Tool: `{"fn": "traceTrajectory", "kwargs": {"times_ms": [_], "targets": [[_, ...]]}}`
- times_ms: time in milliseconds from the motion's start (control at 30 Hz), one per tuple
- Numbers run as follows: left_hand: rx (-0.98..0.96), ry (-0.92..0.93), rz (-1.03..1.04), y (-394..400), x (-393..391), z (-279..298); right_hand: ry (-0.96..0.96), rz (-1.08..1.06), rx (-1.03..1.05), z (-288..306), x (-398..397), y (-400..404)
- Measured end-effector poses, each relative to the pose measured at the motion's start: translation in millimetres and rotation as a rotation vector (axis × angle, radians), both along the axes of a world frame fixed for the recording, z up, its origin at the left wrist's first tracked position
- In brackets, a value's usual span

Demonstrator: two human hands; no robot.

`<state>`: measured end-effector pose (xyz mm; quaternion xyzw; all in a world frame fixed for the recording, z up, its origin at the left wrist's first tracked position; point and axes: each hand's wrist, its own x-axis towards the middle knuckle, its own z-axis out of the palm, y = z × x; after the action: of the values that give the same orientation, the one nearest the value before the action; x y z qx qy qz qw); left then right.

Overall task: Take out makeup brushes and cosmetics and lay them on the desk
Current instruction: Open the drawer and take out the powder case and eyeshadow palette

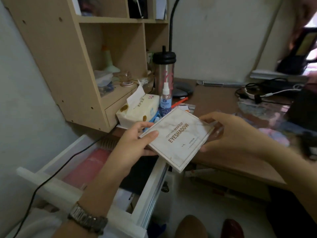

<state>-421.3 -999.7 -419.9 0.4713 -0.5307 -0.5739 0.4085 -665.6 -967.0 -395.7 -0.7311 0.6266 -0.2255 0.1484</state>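
Head view: a flat, square, white marbled eyeshadow palette (177, 139) with brown "EYESHADOW" lettering is held in the air by both hands, above the front edge of the brown wooden table (219, 103) and the open white drawer (151, 191) beneath it. The left hand (132, 143) is curled around the palette's left edge, thumb laid on the top face and fingers (145, 125) tucked under the far side. The right hand (233, 133) pinches the right edge, thumb at the near corner and fingers over the far corner. A metal-link wristwatch (87, 219) is worn on the left wrist. Behind the palette, a white tissue pack (139, 109), a small clear spray bottle (166, 98) and a silver tumbler with a black lid (164, 69) are seen on the table beside a beige wooden shelf unit (72, 54).
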Motion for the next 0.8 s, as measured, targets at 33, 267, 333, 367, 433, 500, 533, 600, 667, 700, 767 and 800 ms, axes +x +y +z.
{"fn": "traceTrajectory", "kwargs": {"times_ms": [33, 267, 333, 367, 433, 500, 533, 600, 667, 700, 767, 800], "targets": [[0.002, 0.001, -0.012, -3.4, -13.0, 0.6, 0.019, -0.022, 0.003, 2.6, -10.5, -0.5], [-0.121, -0.244, -0.086, -36.8, -79.0, -9.4, 0.077, -0.214, 0.031, 0.0, -48.9, 11.7], [-0.190, -0.378, -0.112, -45.1, -90.4, -13.9, 0.088, -0.281, 0.059, -6.4, -50.4, 17.5], [-0.216, -0.431, -0.125, -48.6, -95.4, -15.4, 0.101, -0.315, 0.071, -9.1, -50.1, 20.8], [-0.233, -0.498, -0.162, -53.6, -104.4, -16.6, 0.104, -0.374, 0.096, -14.1, -47.1, 26.5], [-0.227, -0.543, -0.203, -58.3, -110.6, -16.9, 0.069, -0.421, 0.128, -19.0, -43.6, 30.0], [-0.231, -0.565, -0.228, -61.2, -113.3, -17.2, 0.060, -0.445, 0.133, -21.6, -42.6, 31.0], [-0.240, -0.587, -0.278, -66.4, -117.1, -18.0, 0.048, -0.486, 0.126, -25.7, -41.3, 33.2], [-0.249, -0.572, -0.308, -71.6, -119.9, -20.3, 0.037, -0.516, 0.110, -29.6, -40.4, 36.1], [-0.246, -0.550, -0.315, -74.0, -120.9, -22.0, 0.035, -0.530, 0.101, -31.4, -39.6, 37.5], [-0.231, -0.504, -0.319, -77.4, -123.6, -24.9, 0.041, -0.564, 0.078, -35.9, -38.7, 39.0], [-0.225, -0.486, -0.312, -78.7, -124.6, -26.5, 0.043, -0.580, 0.067, -38.6, -38.7, 39.2]]}}
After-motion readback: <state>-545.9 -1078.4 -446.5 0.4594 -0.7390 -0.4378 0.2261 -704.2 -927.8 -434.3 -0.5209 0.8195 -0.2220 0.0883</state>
